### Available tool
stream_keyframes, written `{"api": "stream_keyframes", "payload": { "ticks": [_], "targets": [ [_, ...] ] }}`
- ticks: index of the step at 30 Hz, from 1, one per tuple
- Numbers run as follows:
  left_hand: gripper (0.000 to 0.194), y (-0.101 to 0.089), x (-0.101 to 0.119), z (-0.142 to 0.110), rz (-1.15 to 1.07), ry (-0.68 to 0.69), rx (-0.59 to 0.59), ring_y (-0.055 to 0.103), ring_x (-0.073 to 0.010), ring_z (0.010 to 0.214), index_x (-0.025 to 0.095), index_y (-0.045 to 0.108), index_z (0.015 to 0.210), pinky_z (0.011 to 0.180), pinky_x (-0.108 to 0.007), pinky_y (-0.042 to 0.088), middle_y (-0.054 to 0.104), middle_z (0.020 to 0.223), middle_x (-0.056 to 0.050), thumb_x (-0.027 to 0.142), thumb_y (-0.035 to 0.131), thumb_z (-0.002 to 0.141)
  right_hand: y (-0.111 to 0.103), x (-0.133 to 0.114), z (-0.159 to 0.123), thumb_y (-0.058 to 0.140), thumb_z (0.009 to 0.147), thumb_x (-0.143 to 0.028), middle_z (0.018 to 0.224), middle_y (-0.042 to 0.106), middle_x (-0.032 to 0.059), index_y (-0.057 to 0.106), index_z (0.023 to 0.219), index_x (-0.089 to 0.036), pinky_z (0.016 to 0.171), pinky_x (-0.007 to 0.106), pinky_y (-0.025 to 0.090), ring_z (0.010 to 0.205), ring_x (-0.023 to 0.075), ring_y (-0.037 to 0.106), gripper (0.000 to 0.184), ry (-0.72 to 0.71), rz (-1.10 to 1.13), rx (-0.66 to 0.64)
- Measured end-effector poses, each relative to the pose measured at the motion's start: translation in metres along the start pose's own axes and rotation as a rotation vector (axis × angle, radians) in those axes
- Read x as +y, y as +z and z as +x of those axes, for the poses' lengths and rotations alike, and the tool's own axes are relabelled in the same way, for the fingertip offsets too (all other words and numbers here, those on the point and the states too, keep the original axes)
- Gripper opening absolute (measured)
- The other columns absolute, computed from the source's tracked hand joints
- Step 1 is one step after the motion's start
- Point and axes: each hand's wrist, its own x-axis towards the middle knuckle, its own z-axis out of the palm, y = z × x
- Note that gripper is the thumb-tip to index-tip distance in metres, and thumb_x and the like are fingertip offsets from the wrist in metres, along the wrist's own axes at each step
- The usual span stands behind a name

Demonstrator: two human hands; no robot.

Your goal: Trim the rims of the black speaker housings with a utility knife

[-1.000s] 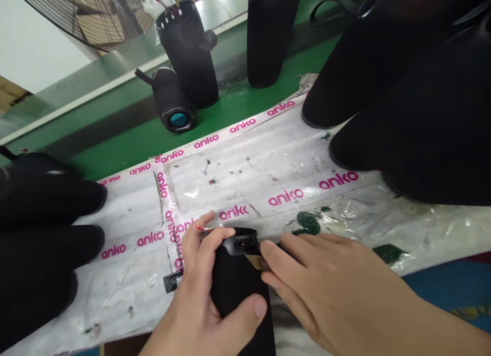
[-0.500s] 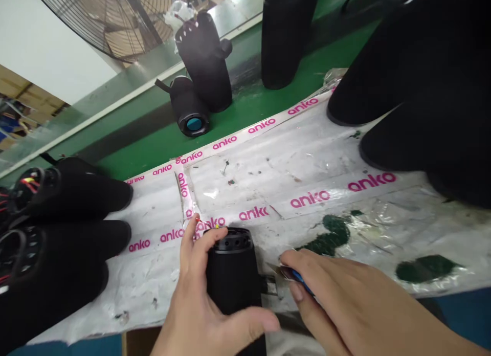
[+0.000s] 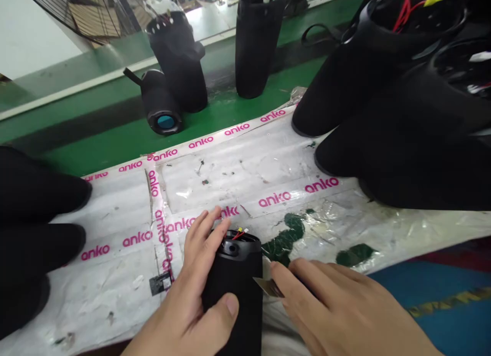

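Near the front edge of the white sheet (image 3: pixel 115 274), a black cylinder (image 3: pixel 240 276) steadied beside a blade (image 3: pixel 268 286)

The cylinder is held at front centre by the left hand (image 3: pixel 192 294), whose fingers are wrapped along its left side up to the open rim, with the thumb laid over the front. It is presumably gripped this way so that the right flank can be reached. There the blade is clasped in the curled fingers of the right hand (image 3: pixel 330 299), its point overlapping the cylinder's edge in view; whether contact is made cannot be told. Thin wires (image 3: pixel 238 235) protrude from the rim near the left fingertips and could be snagged.

A small black part (image 3: pixel 160 283) is set just left of the left hand. Farther out, reach is limited by dark cylinders (image 3: pixel 42 184) grouped at left and large cylinders (image 3: pixel 364 90) crowded at right, probably parted to free the middle.

Beyond, on the green surface (image 3: pixel 215 128), a short cylinder (image 3: pixel 155 97) with a blue disc (image 3: pixel 166 121) is placed beside a tall cylinder (image 3: pixel 178 59). Behind them, part of a fan (image 3: pixel 82 23) is seen.
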Motion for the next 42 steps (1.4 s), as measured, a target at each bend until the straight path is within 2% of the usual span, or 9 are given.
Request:
{"api": "stream_keyframes", "payload": {
  "ticks": [3,8,14,19,26,31,34,37,42],
  "targets": [
    [0.075,0.003,-0.001,0.003,-0.003,0.065,0.030,0.023,-0.0389,0.171,0.049,0.033,0.169,0.135,-0.069,0.026,0.035,0.181,-0.002,0.028,0.062,0.103,-0.001,0.001,0.003,0.045,0.099,-0.007,0.080,0.065,-0.0038,0.052,0.130,-0.020,0.053,0.032,0.046,0.059,0.0173,0.064,0.034,-0.004,-0.057,-0.001],
    [0.071,0.008,-0.002,0.004,-0.001,0.079,0.081,0.034,-0.0376,0.167,0.043,0.040,0.167,0.132,-0.061,0.040,0.041,0.177,-0.004,0.028,0.062,0.101,-0.007,0.005,0.013,0.048,0.094,-0.005,0.079,0.064,-0.0050,0.052,0.127,-0.023,0.053,0.033,0.043,0.058,0.0169,0.061,0.037,0.000,-0.026,-0.004],
    [0.077,0.007,0.006,0.003,-0.022,0.027,0.043,0.031,-0.0350,0.169,0.050,0.038,0.166,0.135,-0.056,0.036,0.039,0.177,0.001,0.024,0.065,0.098,-0.005,0.003,0.022,0.059,0.093,-0.016,0.075,0.063,-0.0001,0.061,0.124,-0.024,0.053,0.029,0.038,0.057,0.0172,0.056,0.032,0.010,-0.072,-0.047],
    [0.076,0.009,0.009,0.004,-0.037,0.017,0.071,0.036,-0.0367,0.166,0.049,0.044,0.162,0.131,-0.055,0.042,0.042,0.175,0.000,0.022,0.064,0.094,-0.003,0.003,0.027,0.061,0.095,-0.024,0.072,0.061,0.0007,0.064,0.122,-0.024,0.054,0.027,0.038,0.057,0.0173,0.054,0.027,0.010,-0.105,-0.062],
    [0.074,0.010,0.012,0.005,-0.028,0.001,0.068,0.039,-0.0377,0.164,0.048,0.045,0.160,0.131,-0.057,0.040,0.044,0.174,-0.001,0.023,0.064,0.093,-0.004,0.006,0.024,0.060,0.087,-0.009,0.078,0.064,-0.0028,0.056,0.122,-0.025,0.055,0.032,0.042,0.059,0.0183,0.061,0.039,0.006,-0.030,-0.070],
    [0.072,0.006,0.001,0.007,0.005,0.076,0.041,0.044,-0.0389,0.162,0.042,0.046,0.161,0.128,-0.055,0.047,0.045,0.173,-0.005,0.025,0.067,0.094,-0.005,0.007,0.022,0.053,0.078,-0.004,0.078,0.063,-0.0060,0.049,0.118,-0.027,0.053,0.035,0.042,0.057,0.0183,0.061,0.046,-0.002,-0.003,-0.056],
    [0.077,0.007,-0.003,0.009,0.034,0.133,0.023,0.047,-0.0355,0.159,0.039,0.043,0.162,0.128,-0.051,0.048,0.046,0.171,-0.006,0.022,0.064,0.091,-0.004,0.009,0.023,0.053,0.069,-0.004,0.075,0.061,-0.0068,0.046,0.109,-0.028,0.053,0.035,0.039,0.055,0.0177,0.059,0.048,0.006,-0.015,-0.033],
    [0.078,0.010,0.003,0.010,0.042,0.099,0.044,0.051,-0.0312,0.156,0.042,0.044,0.159,0.128,-0.046,0.048,0.050,0.163,-0.004,0.018,0.060,0.086,-0.003,0.009,0.024,0.051,0.061,-0.005,0.074,0.060,-0.0068,0.045,0.110,-0.029,0.054,0.035,0.037,0.054,0.0182,0.057,0.055,-0.002,-0.024,-0.045],
    [0.074,0.016,0.018,0.013,0.045,0.062,0.070,0.054,-0.0301,0.150,0.043,0.044,0.154,0.122,-0.044,0.053,0.050,0.154,-0.005,0.015,0.057,0.086,-0.003,0.007,0.027,0.050,0.059,-0.006,0.071,0.059,-0.0060,0.044,0.112,-0.028,0.052,0.036,0.032,0.049,0.0187,0.054,0.058,0.024,-0.094,-0.048]
  ]
}}
